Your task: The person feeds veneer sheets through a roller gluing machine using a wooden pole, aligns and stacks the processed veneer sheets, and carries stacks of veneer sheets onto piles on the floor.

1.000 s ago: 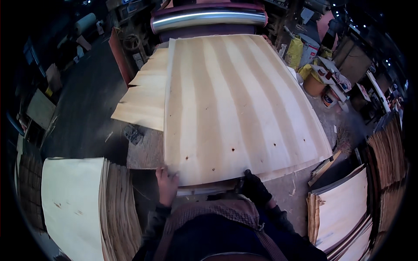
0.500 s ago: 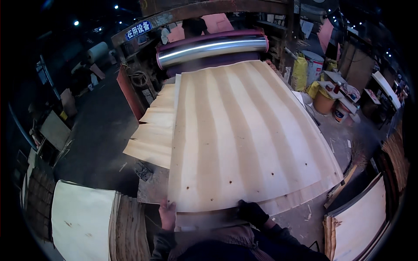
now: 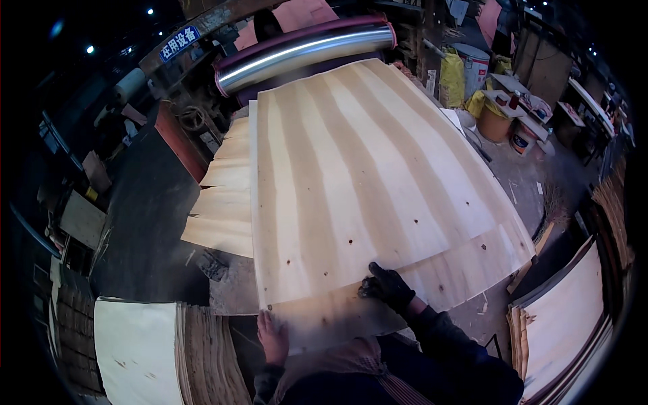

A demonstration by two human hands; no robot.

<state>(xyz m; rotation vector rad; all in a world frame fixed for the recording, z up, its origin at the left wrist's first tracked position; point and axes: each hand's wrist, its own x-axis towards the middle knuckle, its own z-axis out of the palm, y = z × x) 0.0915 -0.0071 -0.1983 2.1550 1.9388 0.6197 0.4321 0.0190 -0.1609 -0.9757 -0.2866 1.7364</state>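
A large veneer sheet (image 3: 364, 175) with tan and pale stripes and a few knots lies on a second sheet (image 3: 445, 277), whose near strip shows beyond the top one's edge. My gloved right hand (image 3: 385, 289) has its fingers curled on the top sheet's near edge, thumb raised. At the near left corner of the lower sheet, my bare left hand (image 3: 273, 341) rests with fingers stretched out along it. Torn-edged veneer pieces (image 3: 216, 216) stick out from under the left side, over a worn board (image 3: 233, 297).
A steel roller (image 3: 304, 54) with purple ends spans the far side, a partly hidden person (image 3: 268, 27) behind it. Veneer stacks stand at lower left (image 3: 135, 344) and lower right (image 3: 560, 317). Tubs (image 3: 493, 125) and yellow sacks (image 3: 451, 77) crowd the right; a reddish board (image 3: 177, 138) leans at left.
The striped sheet has slid away from me, exposing a wider strip of the sheet beneath. My right hand has moved forward with its edge; my left hand stays at the near left corner.
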